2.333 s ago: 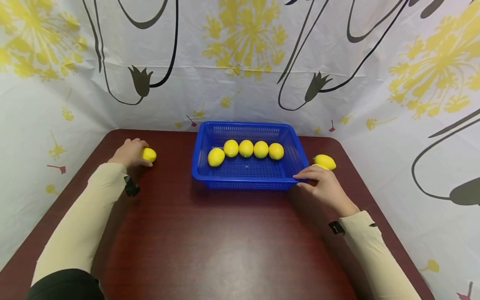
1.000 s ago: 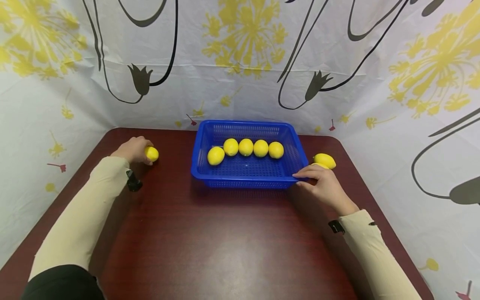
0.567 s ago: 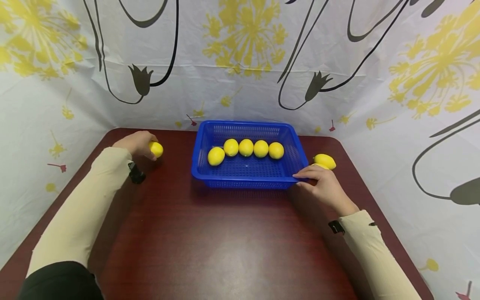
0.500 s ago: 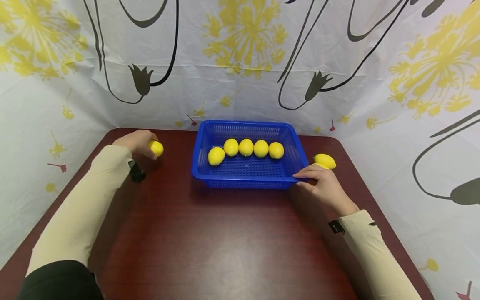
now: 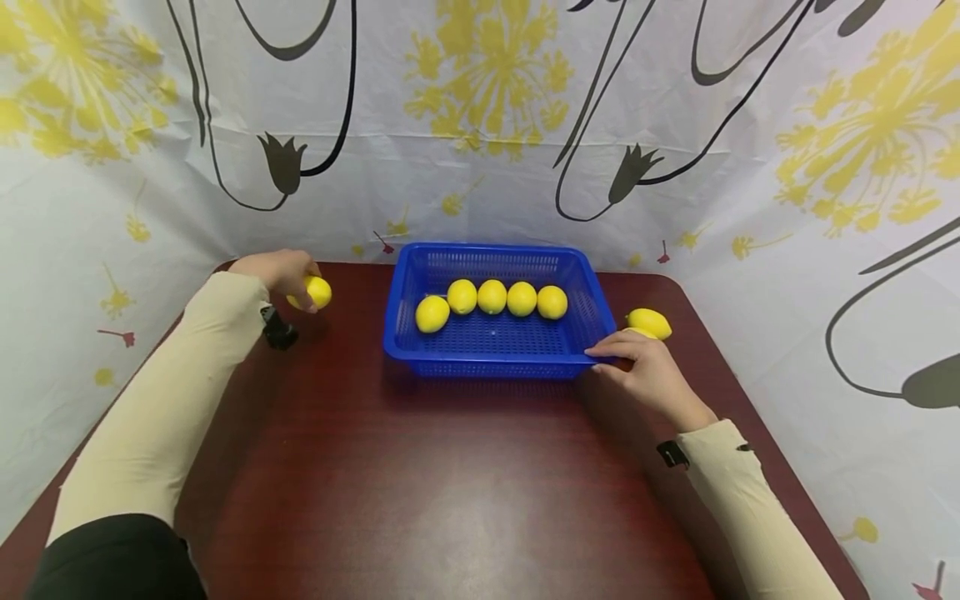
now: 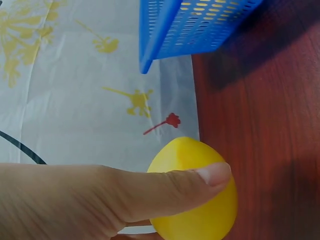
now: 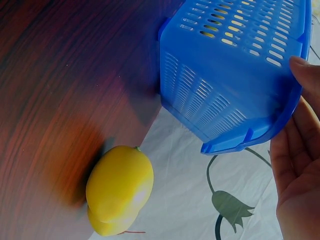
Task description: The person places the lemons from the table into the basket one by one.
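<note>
My left hand (image 5: 281,273) grips a yellow lemon (image 6: 200,220) at the far left of the table, its thumb lying across the fruit in the left wrist view. My right hand (image 5: 651,373) pinches the rim of a blue plastic basket (image 5: 495,360) at its near right corner, thumb on the outer wall and fingers at the rim in the right wrist view. Inside the basket several lemons (image 5: 492,297) form a row along the back, the leftmost one slightly nearer. Two more lemons (image 7: 120,185) lie on the table right of the basket, one partly hidden by the other.
The dark red-brown table (image 5: 465,483) stretches from the basket toward the person. A white cloth (image 5: 480,192) with yellow flowers and dark stems hangs behind and along both sides of the table. Black wrist cameras (image 5: 279,327) sit on the cream sleeves.
My left hand has moved up and to the right with the lemon, toward the back of the table. The right hand and the basket have stayed in place.
</note>
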A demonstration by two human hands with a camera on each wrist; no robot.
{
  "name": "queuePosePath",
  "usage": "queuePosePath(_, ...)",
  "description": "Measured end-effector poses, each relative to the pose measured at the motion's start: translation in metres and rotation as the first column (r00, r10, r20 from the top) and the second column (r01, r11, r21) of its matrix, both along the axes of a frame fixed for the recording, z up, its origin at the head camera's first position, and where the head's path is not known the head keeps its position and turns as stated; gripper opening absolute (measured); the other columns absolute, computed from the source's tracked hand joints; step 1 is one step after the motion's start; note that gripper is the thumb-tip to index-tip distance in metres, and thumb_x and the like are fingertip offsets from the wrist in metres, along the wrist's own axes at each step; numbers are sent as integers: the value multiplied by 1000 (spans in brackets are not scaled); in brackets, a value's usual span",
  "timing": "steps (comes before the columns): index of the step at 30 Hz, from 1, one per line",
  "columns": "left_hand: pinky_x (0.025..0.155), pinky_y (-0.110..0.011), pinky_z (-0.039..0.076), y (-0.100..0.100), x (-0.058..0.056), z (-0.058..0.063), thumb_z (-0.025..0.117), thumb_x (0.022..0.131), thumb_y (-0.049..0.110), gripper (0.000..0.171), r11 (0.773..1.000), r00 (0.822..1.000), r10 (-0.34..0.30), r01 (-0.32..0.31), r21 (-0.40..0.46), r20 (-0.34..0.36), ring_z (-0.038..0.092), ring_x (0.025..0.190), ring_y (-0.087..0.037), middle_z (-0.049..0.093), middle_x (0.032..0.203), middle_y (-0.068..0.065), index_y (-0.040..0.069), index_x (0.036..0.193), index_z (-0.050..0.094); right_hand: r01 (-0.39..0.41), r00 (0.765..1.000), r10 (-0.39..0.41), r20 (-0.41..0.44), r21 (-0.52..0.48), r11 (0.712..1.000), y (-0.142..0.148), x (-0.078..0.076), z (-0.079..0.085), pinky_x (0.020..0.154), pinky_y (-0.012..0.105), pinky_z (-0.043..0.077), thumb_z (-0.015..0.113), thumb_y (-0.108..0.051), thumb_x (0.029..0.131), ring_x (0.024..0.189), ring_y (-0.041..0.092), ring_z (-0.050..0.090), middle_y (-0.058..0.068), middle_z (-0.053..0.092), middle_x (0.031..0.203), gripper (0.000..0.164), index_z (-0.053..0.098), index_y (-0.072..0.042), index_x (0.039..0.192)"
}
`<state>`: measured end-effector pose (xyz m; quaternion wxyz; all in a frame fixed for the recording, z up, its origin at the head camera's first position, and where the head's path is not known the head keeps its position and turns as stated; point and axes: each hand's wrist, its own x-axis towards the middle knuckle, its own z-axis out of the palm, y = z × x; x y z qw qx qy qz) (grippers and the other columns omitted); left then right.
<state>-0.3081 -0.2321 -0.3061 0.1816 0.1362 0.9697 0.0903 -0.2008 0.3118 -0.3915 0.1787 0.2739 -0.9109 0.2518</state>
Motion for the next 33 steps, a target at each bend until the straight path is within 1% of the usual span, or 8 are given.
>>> queuePosePath(5, 80, -41, 48, 6, -1, 10, 80, 80, 20, 55, 999, 999, -32, 31, -33, -20, 56, 92, -28, 65, 112, -20, -7, 124, 61, -2, 1000, 2, 1, -2, 1000, 0, 0, 0, 85, 13, 48, 83, -5, 77, 95, 17, 66, 0, 75, 99, 26, 79, -14, 101)
queuePosePath(9, 82, -42, 47, 11, -3, 17, 79, 80, 21, 59, 998, 998, -46, 45, -43, -32, 56, 94, -29, 64, 115, -21, -8, 128, 59, -4, 1000, 4, -14, -4, 1000, 1, -1, 1, 87, 12, 46, 83, -5, 76, 95, 17, 66, 0, 75, 98, 27, 79, -14, 102)
queuePosePath(15, 83, -42, 47, 22, -7, 28, 80, 80, 20, 56, 994, 995, -89, 85, -71, -52, 56, 92, -30, 65, 109, -21, -8, 125, 61, -6, 1000, 5, -12, -8, 1000, 1, -1, 0, 86, 9, 45, 83, -5, 76, 96, 17, 65, 0, 75, 98, 27, 79, -14, 102)
queuePosePath(19, 86, -44, 47, 30, -10, 33, 80, 80, 22, 58, 989, 991, -113, 106, -106, -66, 57, 94, -31, 65, 112, -22, -7, 126, 61, -5, 1000, 5, -2, -6, 1000, 1, -1, -1, 83, 8, 45, 82, -5, 77, 95, 17, 65, 0, 75, 98, 27, 79, -15, 102)
queuePosePath(22, 88, -45, 47, 37, -9, 38, 79, 81, 22, 58, 989, 991, -113, 106, -101, -67, 56, 97, -32, 65, 115, -22, -6, 128, 60, -2, 1000, 2, -1, -4, 1000, 1, -1, -1, 82, 8, 45, 82, -5, 77, 95, 17, 65, 0, 75, 98, 27, 79, -15, 102)
queuePosePath(26, 87, -44, 46, 46, -8, 44, 79, 81, 21, 54, 988, 988, -134, 127, -89, -71, 55, 97, -31, 65, 114, -20, -4, 126, 62, -3, 1000, 3, -5, -4, 1000, 0, -1, -1, 84, 8, 45, 83, -5, 76, 95, 17, 66, 0, 75, 98, 27, 79, -13, 102)
queuePosePath(30, 86, -43, 46, 55, -10, 49, 79, 81, 22, 52, 984, 984, -159, 151, -95, -83, 55, 97, -30, 66, 114, -19, -3, 124, 63, -5, 1000, 5, -2, -6, 1000, 0, -1, 0, 85, 8, 45, 83, -5, 76, 95, 17, 66, 1, 75, 98, 27, 79, -13, 102)
queuePosePath(33, 88, -43, 46, 62, -11, 53, 78, 82, 23, 52, 985, 986, -153, 147, -89, -69, 56, 98, -30, 66, 116, -19, -2, 125, 63, -3, 1000, 3, -1, -6, 1000, 0, -1, 0, 85, 7, 44, 83, -5, 76, 95, 17, 66, 0, 75, 98, 27, 79, -14, 102)
